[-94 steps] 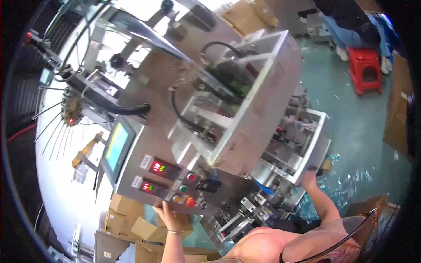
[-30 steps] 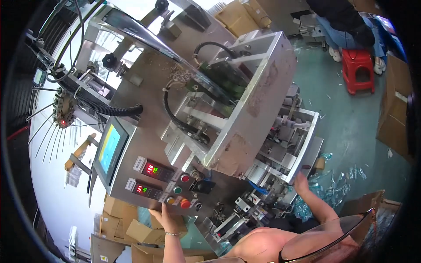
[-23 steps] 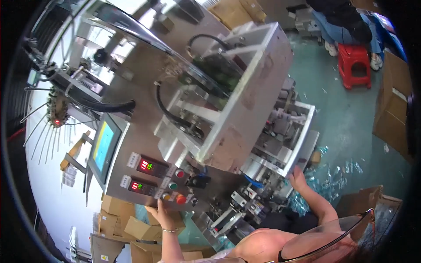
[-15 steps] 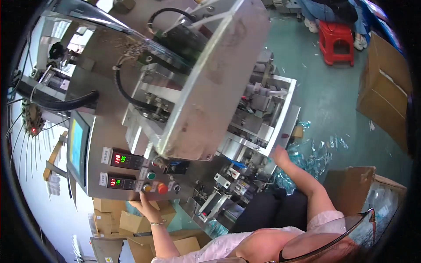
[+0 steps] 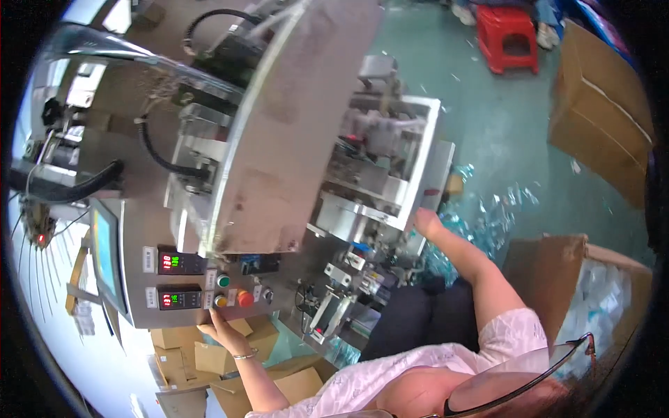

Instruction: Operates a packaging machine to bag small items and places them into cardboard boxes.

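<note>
My left hand (image 5: 223,333) is raised to the lower edge of a steel control panel (image 5: 143,221). Its index finger is stretched up at the yellow button (image 5: 220,301), and the thumb stands apart, with nothing held. Beside that button sit a red knob (image 5: 244,299) and a green button (image 5: 223,280). My right hand (image 5: 426,223) is closed at the near right corner of the machine's white metal frame (image 5: 420,164). What its fingers hold, if anything, is hidden. Between my hands lies a small metal mechanism (image 5: 337,296) of blocks and rails.
A large metal housing (image 5: 279,146) rises in front of me. Clear bluish plastic scraps (image 5: 481,226) litter the floor on the right, near an open carton (image 5: 547,275) of plastic pieces. Farther off are a red stool (image 5: 507,38), a person's feet and another cardboard box (image 5: 592,104).
The whole view has shifted, so the machine and floor things appear farther left, most of them higher. My left finger stays at the yellow button, and my right hand stays at the frame's corner.
</note>
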